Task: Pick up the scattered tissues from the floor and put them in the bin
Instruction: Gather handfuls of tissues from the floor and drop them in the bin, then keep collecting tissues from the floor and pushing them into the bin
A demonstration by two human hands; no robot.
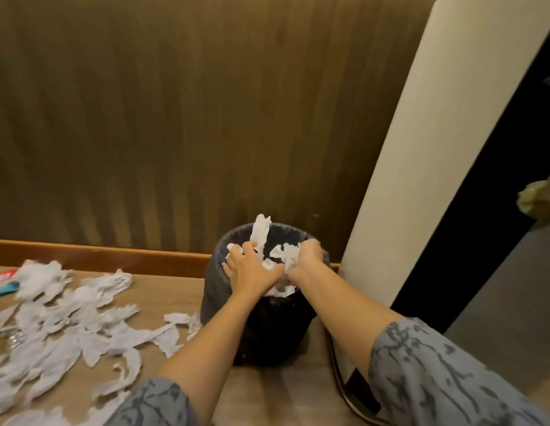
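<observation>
**Pressing a load of tissue into the bin**

Pushing down with both hands, we have a bundle of white tissues [283, 256] at the mouth of the black-lined bin [267, 327], which stands on the floor against the wooden wall, just beside a pale panel [421, 179]. Our left hand [252, 270] lies flat and spread on the wad, fingers apart, touching the near left rim. Our right hand [309, 256] is curled shut on a clump of the same tissue over the right side of the opening. One long strip [261, 230] stands upright out of the far rim, its long axis running almost vertical, free end pointing up toward the wall; it looks likely to flop outside unless tucked in.

What matters for the coming move, as we judge it, is where the rest lies: the scattered tissues on the floor [67, 327] spread out to the left of the bin, well apart from the right hand and nearer the left. The closest strips [175, 318] lie just beside the bin's left wall, most with their long axes slanting from lower left up toward it. A large share of the task appears to remain.
</observation>
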